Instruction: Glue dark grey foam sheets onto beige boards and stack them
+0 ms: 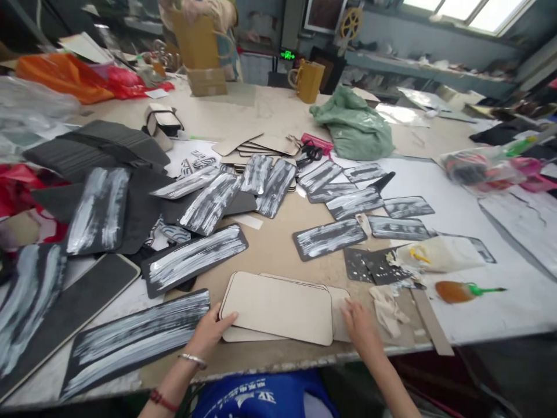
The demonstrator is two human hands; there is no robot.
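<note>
A small pile of cream rounded rectangular panels with dark edges lies in front of me at the table's near edge. My left hand grips the pile's left end, thumb on top and the other fingers out of sight at the edge. At the pile's right side my right hand has its bent fingers on a lower beige panel that sticks out from under the others. Left of the pile, close to my left hand, lies a dark panel streaked with white paste.
More white-streaked dark panels spread over the table. To the right are a brush in a white container, an orange bottle with a green nozzle and a crumpled cloth. Farther back are a green bag and a yellow mug.
</note>
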